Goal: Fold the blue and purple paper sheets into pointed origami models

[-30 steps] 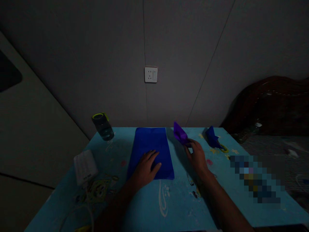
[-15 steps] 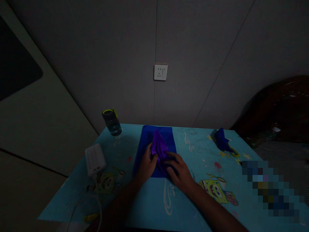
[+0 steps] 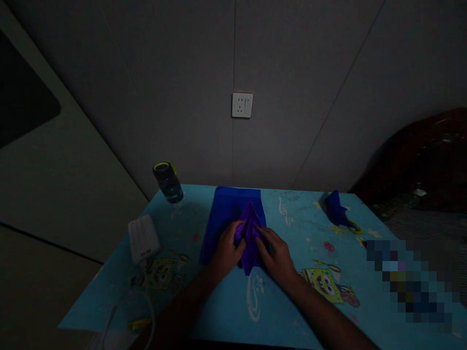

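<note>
Your left hand [image 3: 225, 250] and right hand [image 3: 278, 255] both pinch the purple paper [image 3: 250, 239] from either side, over the blue sheet [image 3: 228, 214] on the table [image 3: 292, 301].

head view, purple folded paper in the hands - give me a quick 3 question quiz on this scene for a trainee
1. True or false: both hands touch the purple folded paper.
2. What lies flat under the purple folded paper? A) a white towel B) the blue sheet C) a metal tray
3. Fill in: the bottle with the yellow-green lid stands near the table's far ____ corner.

Key
1. True: the left hand and the right hand grip it from either side.
2. B.
3. left; the white power bank lies nearer the person on that side, and a small blue paper figure sits at far right.
</note>
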Action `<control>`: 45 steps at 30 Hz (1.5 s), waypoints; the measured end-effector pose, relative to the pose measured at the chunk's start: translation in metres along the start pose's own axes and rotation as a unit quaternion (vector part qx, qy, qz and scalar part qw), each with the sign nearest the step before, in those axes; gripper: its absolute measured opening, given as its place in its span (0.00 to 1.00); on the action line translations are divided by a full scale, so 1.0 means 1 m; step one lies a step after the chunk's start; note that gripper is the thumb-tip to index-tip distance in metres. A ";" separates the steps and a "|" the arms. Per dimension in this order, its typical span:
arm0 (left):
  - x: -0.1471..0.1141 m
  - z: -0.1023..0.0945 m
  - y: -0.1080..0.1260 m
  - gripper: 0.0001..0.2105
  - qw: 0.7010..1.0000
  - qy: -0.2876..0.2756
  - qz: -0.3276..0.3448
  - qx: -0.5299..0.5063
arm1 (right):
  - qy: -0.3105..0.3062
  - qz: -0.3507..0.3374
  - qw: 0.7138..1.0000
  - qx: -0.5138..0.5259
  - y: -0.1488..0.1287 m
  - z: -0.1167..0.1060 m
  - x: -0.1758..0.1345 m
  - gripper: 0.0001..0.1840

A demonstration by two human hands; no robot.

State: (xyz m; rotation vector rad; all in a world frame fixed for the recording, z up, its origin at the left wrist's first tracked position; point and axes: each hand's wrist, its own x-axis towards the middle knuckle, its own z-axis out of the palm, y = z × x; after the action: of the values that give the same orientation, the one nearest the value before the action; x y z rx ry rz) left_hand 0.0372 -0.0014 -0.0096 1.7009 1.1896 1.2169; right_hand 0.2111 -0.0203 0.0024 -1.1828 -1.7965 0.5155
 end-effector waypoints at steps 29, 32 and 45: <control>-0.001 -0.009 0.017 0.18 0.967 -0.069 -0.117 -0.217 | 0.076 0.149 0.986 -0.010 0.006 -0.018 0.007 0.24; -0.003 -0.008 0.017 0.19 0.968 -0.088 -0.110 -0.207 | 0.088 0.158 0.983 -0.022 0.007 -0.020 0.009 0.21; 0.009 -0.012 0.002 0.18 0.948 0.010 -0.159 -0.277 | 0.074 0.310 0.887 0.335 0.019 -0.047 0.016 0.19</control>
State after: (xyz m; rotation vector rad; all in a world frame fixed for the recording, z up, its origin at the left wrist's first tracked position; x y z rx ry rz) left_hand 0.0271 0.0069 -0.0018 1.0399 0.9644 1.2176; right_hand 0.2585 -0.0035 0.0196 -1.2184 -0.9299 1.2594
